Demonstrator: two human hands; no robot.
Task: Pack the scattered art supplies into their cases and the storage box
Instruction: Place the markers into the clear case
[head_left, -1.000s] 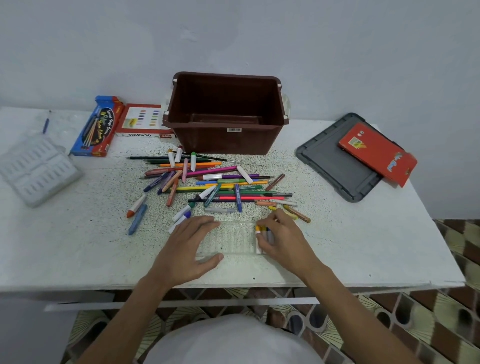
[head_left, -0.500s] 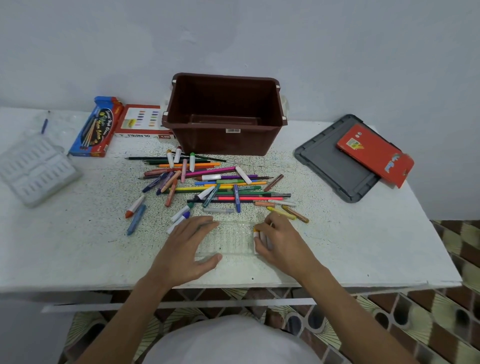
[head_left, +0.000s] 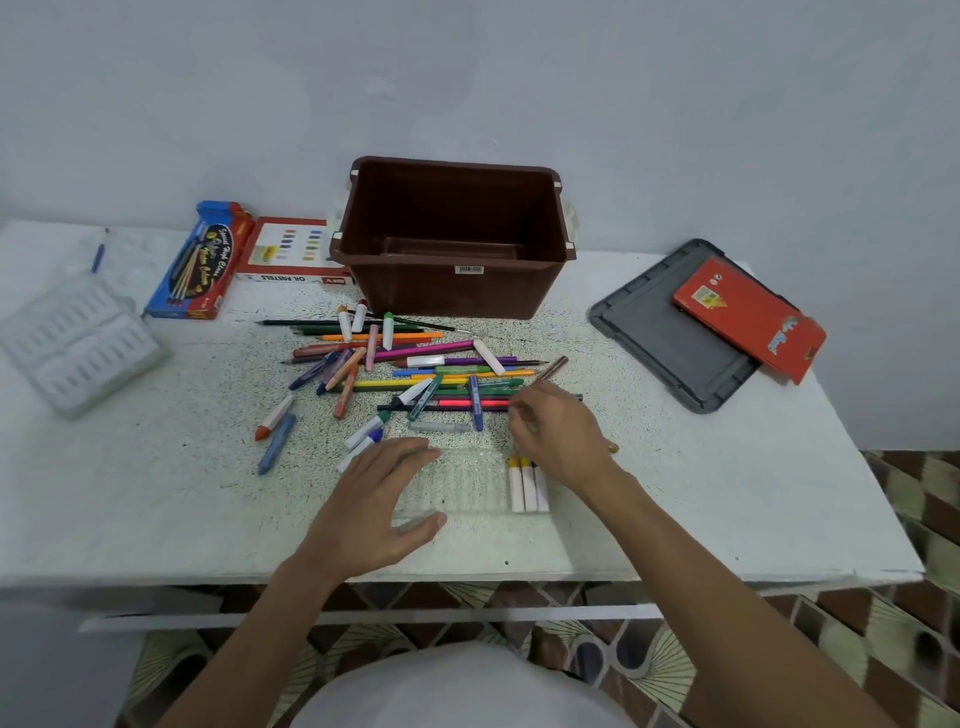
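A clear plastic crayon tray (head_left: 467, 491) lies near the table's front edge with three white-wrapped crayons (head_left: 527, 483) in its right end. My left hand (head_left: 382, 501) rests flat on the tray's left end, fingers straight. My right hand (head_left: 563, 439) is just beyond the tray at the right end of the scattered pile of crayons, pens and pencils (head_left: 415, 374). Its fingers curl down onto the pile, and whether they pinch anything is hidden. The empty brown storage box (head_left: 452, 291) stands behind the pile.
A grey lid (head_left: 654, 338) with a red case (head_left: 748, 317) on it lies at the right. A blue brush box (head_left: 200, 260), an oil pastels box (head_left: 291, 254) and a white moulded tray (head_left: 78, 343) sit at the left. The white table's front edge (head_left: 467, 577) is close below the tray.
My right hand left the crayons at the tray's right end and moved up and away into the pile. The left hand stayed on the tray.
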